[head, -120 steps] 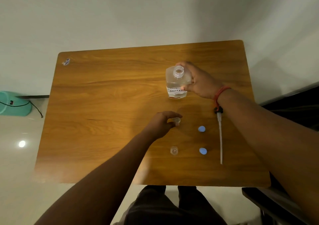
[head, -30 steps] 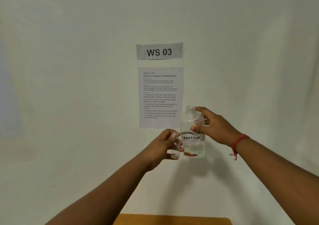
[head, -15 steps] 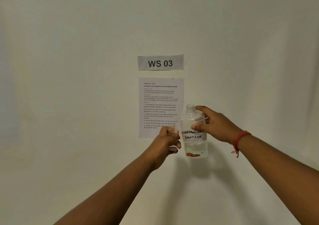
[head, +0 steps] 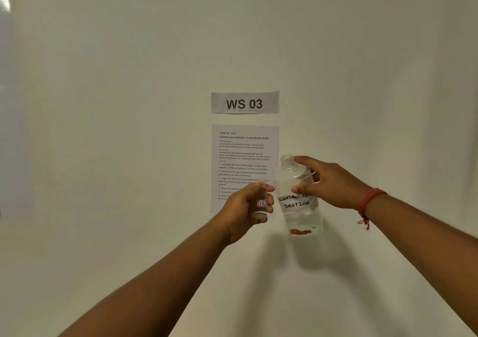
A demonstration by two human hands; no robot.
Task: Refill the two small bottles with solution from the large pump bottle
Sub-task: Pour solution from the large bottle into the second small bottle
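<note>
the large bottle [head: 297, 197], uncapped and tilted slightly, is held up before the wall with the right hand [head: 328, 183] wrapped around its upper body. just beside it, the left hand [head: 245, 207] grips a small bottle [head: 261, 202] upright. behind them hang an instruction sheet [head: 243, 153] and a "ws 03" sign [head: 244, 102].

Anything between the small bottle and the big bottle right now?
Nothing solid: head view shows only a narrow gap of wall between small bottle and big bottle.
</note>
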